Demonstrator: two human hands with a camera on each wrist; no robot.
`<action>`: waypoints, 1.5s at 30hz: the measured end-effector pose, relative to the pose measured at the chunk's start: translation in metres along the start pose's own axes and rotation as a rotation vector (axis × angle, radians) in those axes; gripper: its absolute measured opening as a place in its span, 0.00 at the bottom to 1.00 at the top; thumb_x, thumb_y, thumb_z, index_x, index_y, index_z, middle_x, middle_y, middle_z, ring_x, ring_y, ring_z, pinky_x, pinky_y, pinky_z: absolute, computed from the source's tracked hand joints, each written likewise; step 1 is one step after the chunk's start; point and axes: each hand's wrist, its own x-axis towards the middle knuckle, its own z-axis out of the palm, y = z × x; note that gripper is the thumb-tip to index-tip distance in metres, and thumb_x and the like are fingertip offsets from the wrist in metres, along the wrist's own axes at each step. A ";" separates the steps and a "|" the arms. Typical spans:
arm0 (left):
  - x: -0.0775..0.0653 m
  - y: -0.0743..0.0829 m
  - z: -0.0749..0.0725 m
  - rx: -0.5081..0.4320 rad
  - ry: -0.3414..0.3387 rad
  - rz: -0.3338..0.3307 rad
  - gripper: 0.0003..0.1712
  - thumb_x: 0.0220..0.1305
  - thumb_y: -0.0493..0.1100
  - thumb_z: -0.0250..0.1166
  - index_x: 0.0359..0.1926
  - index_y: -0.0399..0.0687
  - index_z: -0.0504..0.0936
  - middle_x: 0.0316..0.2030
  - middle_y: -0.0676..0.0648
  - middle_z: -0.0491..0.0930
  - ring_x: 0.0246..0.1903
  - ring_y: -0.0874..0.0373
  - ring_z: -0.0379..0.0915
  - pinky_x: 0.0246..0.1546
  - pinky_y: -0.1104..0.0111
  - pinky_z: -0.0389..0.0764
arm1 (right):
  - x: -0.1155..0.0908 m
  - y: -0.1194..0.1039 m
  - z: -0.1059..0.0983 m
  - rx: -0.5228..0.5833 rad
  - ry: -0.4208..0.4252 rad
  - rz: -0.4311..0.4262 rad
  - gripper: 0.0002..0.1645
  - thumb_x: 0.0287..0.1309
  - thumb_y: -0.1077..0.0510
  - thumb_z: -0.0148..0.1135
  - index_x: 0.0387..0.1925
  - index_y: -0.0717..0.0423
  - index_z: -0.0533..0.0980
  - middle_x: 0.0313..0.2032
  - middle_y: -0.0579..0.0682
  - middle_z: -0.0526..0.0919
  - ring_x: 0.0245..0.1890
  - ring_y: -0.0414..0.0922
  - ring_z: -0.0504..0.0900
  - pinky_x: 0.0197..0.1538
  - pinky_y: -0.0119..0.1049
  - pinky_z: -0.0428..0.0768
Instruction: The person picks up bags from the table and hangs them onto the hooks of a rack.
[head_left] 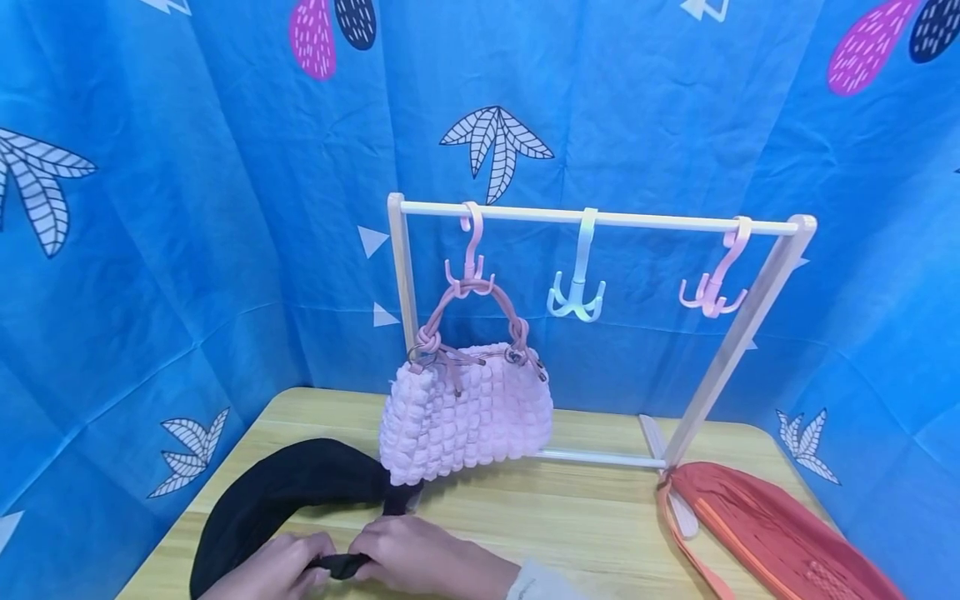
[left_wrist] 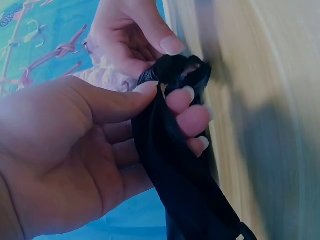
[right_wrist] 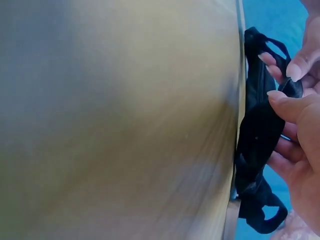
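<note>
A black crescent-shaped bag (head_left: 258, 492) lies at the left front of the wooden table. My left hand (head_left: 277, 568) pinches its black strap (head_left: 343, 567) between thumb and fingers. Close beside it, my right hand (head_left: 420, 552) grips the same strap, so a short dark piece spans the gap between the hands. In the left wrist view the strap (left_wrist: 170, 150) runs down across the left fingers, and a small loop of it stands by the right thumb. The right wrist view shows the bag's dark cloth (right_wrist: 257, 135) along the table's edge, with both thumbs on the strap.
Behind the hands, a white puffy bag (head_left: 472, 412) hangs by its pink handle from a pink hook (head_left: 471, 250) on a rack (head_left: 525, 214). A pale green hook (head_left: 577, 283) and another pink hook (head_left: 716, 283) hang farther right. A red bag (head_left: 772, 521) lies at the right.
</note>
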 end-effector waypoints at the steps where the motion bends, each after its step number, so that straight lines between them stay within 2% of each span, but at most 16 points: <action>1: -0.001 -0.001 0.000 -0.018 -0.010 0.013 0.08 0.67 0.34 0.66 0.34 0.52 0.79 0.23 0.64 0.71 0.22 0.73 0.67 0.26 0.73 0.68 | 0.000 -0.001 -0.001 0.016 -0.010 0.005 0.07 0.71 0.47 0.65 0.43 0.42 0.85 0.39 0.32 0.87 0.42 0.24 0.82 0.49 0.11 0.74; 5: -0.005 -0.010 0.002 -0.066 -0.035 0.071 0.08 0.69 0.34 0.64 0.37 0.53 0.78 0.23 0.67 0.68 0.22 0.75 0.65 0.26 0.74 0.66 | 0.000 -0.005 -0.007 0.143 -0.076 0.023 0.06 0.71 0.50 0.64 0.41 0.44 0.84 0.36 0.32 0.87 0.37 0.21 0.79 0.45 0.08 0.72; 9: -0.006 -0.021 0.003 -0.128 -0.060 0.085 0.04 0.73 0.38 0.62 0.40 0.53 0.79 0.24 0.67 0.69 0.23 0.75 0.66 0.26 0.75 0.65 | -0.001 -0.007 -0.012 0.216 -0.104 0.037 0.06 0.71 0.51 0.65 0.40 0.46 0.83 0.34 0.34 0.86 0.32 0.20 0.75 0.40 0.07 0.69; 12: -0.007 -0.025 0.001 -0.137 -0.087 0.100 0.04 0.77 0.43 0.60 0.43 0.52 0.81 0.25 0.67 0.70 0.24 0.75 0.68 0.25 0.75 0.66 | -0.004 -0.007 -0.015 0.188 -0.073 0.040 0.06 0.71 0.50 0.65 0.39 0.46 0.83 0.33 0.33 0.86 0.31 0.20 0.74 0.39 0.07 0.69; 13: -0.008 -0.024 0.000 -0.159 -0.091 0.086 0.04 0.77 0.44 0.60 0.43 0.53 0.82 0.24 0.67 0.71 0.23 0.75 0.68 0.25 0.74 0.66 | -0.006 -0.007 -0.015 0.171 -0.053 0.041 0.06 0.71 0.50 0.65 0.38 0.46 0.83 0.33 0.33 0.86 0.30 0.20 0.75 0.38 0.07 0.69; 17: -0.009 -0.009 -0.008 -0.169 -0.068 0.032 0.07 0.75 0.48 0.63 0.43 0.53 0.85 0.25 0.63 0.73 0.24 0.72 0.68 0.26 0.72 0.66 | -0.011 -0.005 -0.018 0.108 0.014 0.062 0.06 0.70 0.49 0.66 0.37 0.44 0.84 0.33 0.32 0.86 0.29 0.20 0.76 0.37 0.08 0.71; 20: -0.008 0.003 -0.016 -0.126 -0.012 0.010 0.09 0.71 0.49 0.66 0.43 0.52 0.88 0.28 0.63 0.78 0.27 0.73 0.69 0.29 0.72 0.69 | -0.016 -0.003 -0.023 0.095 0.025 0.105 0.05 0.71 0.50 0.66 0.39 0.45 0.83 0.33 0.33 0.87 0.27 0.21 0.74 0.34 0.08 0.69; 26: -0.008 0.012 -0.026 -0.039 0.056 0.061 0.14 0.69 0.50 0.67 0.47 0.49 0.90 0.37 0.62 0.86 0.32 0.74 0.69 0.33 0.74 0.76 | -0.023 -0.002 -0.032 0.144 0.017 0.190 0.04 0.72 0.52 0.64 0.42 0.47 0.81 0.32 0.35 0.87 0.25 0.20 0.72 0.32 0.09 0.69; 29: -0.009 0.012 -0.029 -0.031 0.073 0.067 0.13 0.69 0.49 0.67 0.48 0.48 0.90 0.37 0.61 0.85 0.32 0.75 0.68 0.32 0.74 0.75 | -0.026 -0.004 -0.035 0.186 0.009 0.220 0.05 0.72 0.52 0.63 0.43 0.48 0.81 0.33 0.35 0.88 0.27 0.19 0.73 0.34 0.08 0.70; 33: -0.011 0.013 -0.032 -0.025 0.090 0.093 0.14 0.70 0.48 0.66 0.49 0.45 0.89 0.34 0.62 0.81 0.30 0.75 0.65 0.29 0.74 0.69 | -0.028 -0.007 -0.041 0.298 -0.039 0.264 0.06 0.74 0.52 0.60 0.45 0.48 0.80 0.36 0.36 0.89 0.28 0.17 0.73 0.34 0.08 0.70; 35: -0.013 0.014 -0.035 0.003 0.101 0.109 0.16 0.71 0.49 0.66 0.50 0.43 0.89 0.35 0.62 0.82 0.30 0.76 0.65 0.29 0.74 0.71 | -0.030 -0.008 -0.044 0.332 -0.053 0.278 0.07 0.75 0.52 0.59 0.46 0.49 0.80 0.36 0.36 0.89 0.28 0.17 0.73 0.34 0.08 0.70; 39: -0.018 0.017 -0.040 0.090 0.153 0.150 0.18 0.70 0.49 0.67 0.51 0.41 0.88 0.38 0.57 0.86 0.34 0.77 0.70 0.32 0.72 0.79 | -0.035 -0.008 -0.052 0.371 -0.055 0.289 0.08 0.75 0.53 0.58 0.48 0.50 0.80 0.39 0.39 0.90 0.31 0.19 0.77 0.36 0.08 0.71; 42: -0.021 0.020 -0.045 0.143 0.187 0.155 0.17 0.69 0.49 0.68 0.51 0.43 0.88 0.40 0.54 0.88 0.38 0.76 0.75 0.35 0.71 0.82 | -0.040 -0.008 -0.058 0.396 -0.047 0.289 0.09 0.75 0.53 0.58 0.48 0.51 0.80 0.40 0.40 0.90 0.35 0.20 0.81 0.38 0.08 0.72; 45: -0.022 0.023 -0.050 0.176 0.187 0.115 0.18 0.69 0.53 0.67 0.52 0.47 0.89 0.43 0.54 0.89 0.41 0.73 0.79 0.39 0.71 0.84 | -0.045 -0.008 -0.064 0.402 -0.020 0.275 0.08 0.75 0.54 0.58 0.47 0.52 0.80 0.40 0.41 0.90 0.36 0.22 0.82 0.39 0.08 0.73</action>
